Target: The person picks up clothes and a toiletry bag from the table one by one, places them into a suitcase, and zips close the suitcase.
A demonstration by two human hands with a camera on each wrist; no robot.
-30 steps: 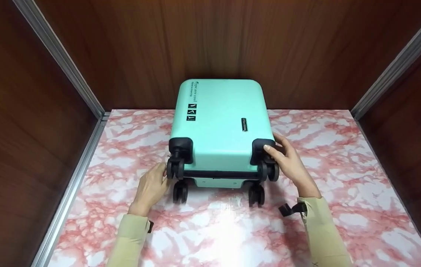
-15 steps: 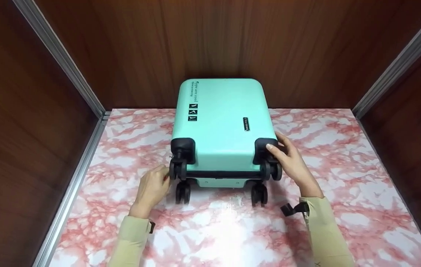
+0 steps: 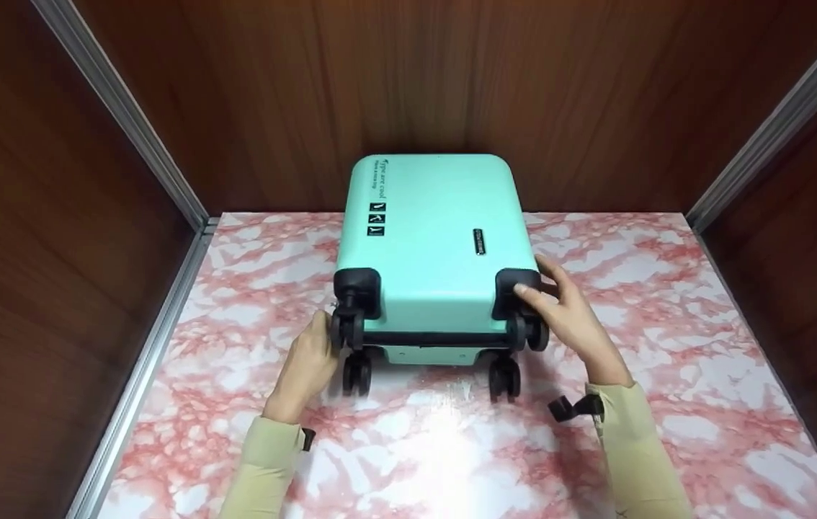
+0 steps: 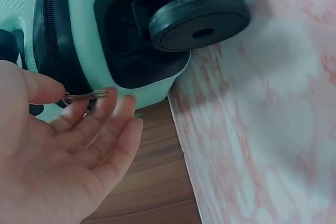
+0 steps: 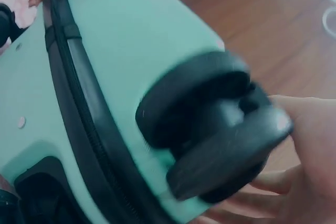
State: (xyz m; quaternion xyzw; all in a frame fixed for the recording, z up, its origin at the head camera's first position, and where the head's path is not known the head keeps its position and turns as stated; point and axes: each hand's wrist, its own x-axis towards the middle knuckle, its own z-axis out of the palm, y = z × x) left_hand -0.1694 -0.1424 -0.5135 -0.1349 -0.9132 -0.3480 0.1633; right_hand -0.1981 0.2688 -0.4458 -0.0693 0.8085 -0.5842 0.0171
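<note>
A mint-green hard-shell suitcase (image 3: 437, 216) lies flat, its black wheels (image 3: 505, 376) facing me. My left hand (image 3: 305, 364) is at its left side, beside the near corner. In the left wrist view, the thumb and fingers pinch a small metal zipper pull (image 4: 86, 96) at the black zipper (image 4: 50, 30). My right hand (image 3: 573, 321) grips the near right corner, thumb on the black corner guard (image 3: 509, 292) and the other fingers around the side. The right wrist view shows a wheel (image 5: 215, 124) in front of that hand, partly hiding its fingers.
The suitcase rests on a red-and-white marbled surface (image 3: 639, 288). A brown wood-grain panel (image 3: 423, 79) rises right behind it, with more panels and metal frame strips (image 3: 127, 101) on both sides. A black strap (image 3: 574, 408) juts from the right wrist.
The suitcase has shifted slightly to the right. My left hand has moved a little right, closer in against its side, while the right hand keeps its grip on the corner.
</note>
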